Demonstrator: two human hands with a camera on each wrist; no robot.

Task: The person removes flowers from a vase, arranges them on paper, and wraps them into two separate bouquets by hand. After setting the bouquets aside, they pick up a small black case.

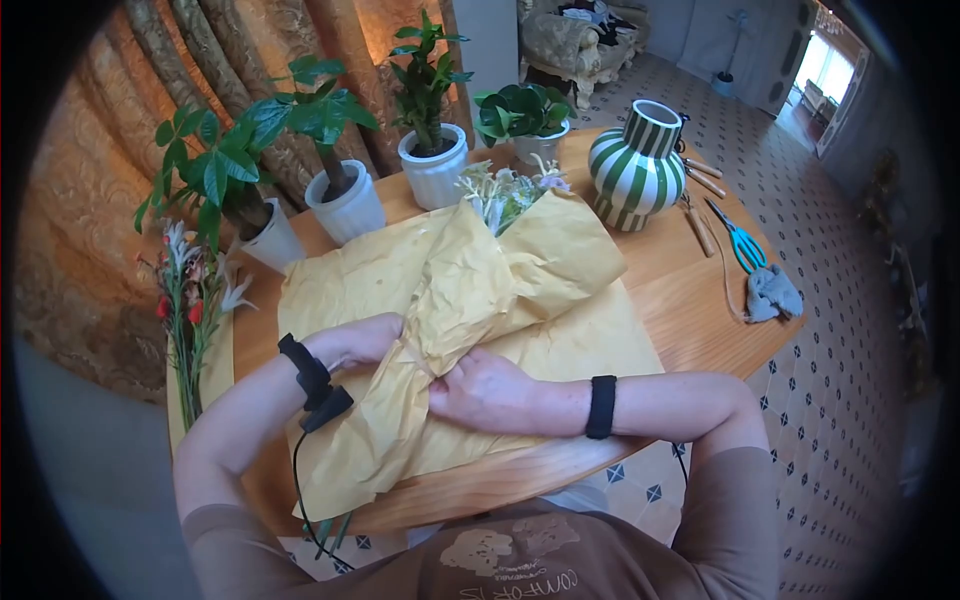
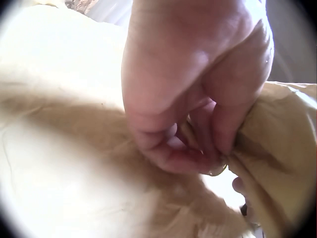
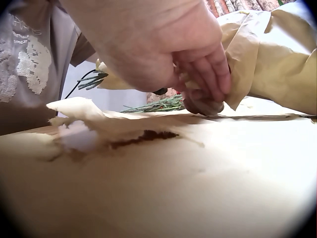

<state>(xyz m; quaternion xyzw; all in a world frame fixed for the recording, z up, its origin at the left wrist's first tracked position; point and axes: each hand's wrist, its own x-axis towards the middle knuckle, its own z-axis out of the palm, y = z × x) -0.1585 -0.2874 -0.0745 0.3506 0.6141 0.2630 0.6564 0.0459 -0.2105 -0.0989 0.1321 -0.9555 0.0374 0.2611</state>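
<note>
A bouquet wrapped in crumpled yellow-tan wrapping paper [image 1: 465, 285] lies slantwise over a flat sheet of the same paper [image 1: 590, 345]. White and pale purple flowers [image 1: 505, 195] show at its top; green stem ends [image 1: 325, 535] poke out below, past the table's near edge. At the gathered waist, my left hand [image 1: 365, 340] comes in from the left, its fingertips partly behind the paper. In the left wrist view its thumb and fingers pinch a paper fold. My right hand [image 1: 485, 392] grips the waist from the right, fingers curled against the paper in the right wrist view.
Loose flowers [image 1: 190, 300] lie along the wooden table's [image 1: 690, 300] left side. Several potted plants [image 1: 345, 205] line the back. To the right stand a green-and-white striped vase [image 1: 640, 170], teal-handled scissors [image 1: 742, 245], wooden-handled tools [image 1: 700, 228] and a grey cloth [image 1: 773, 294].
</note>
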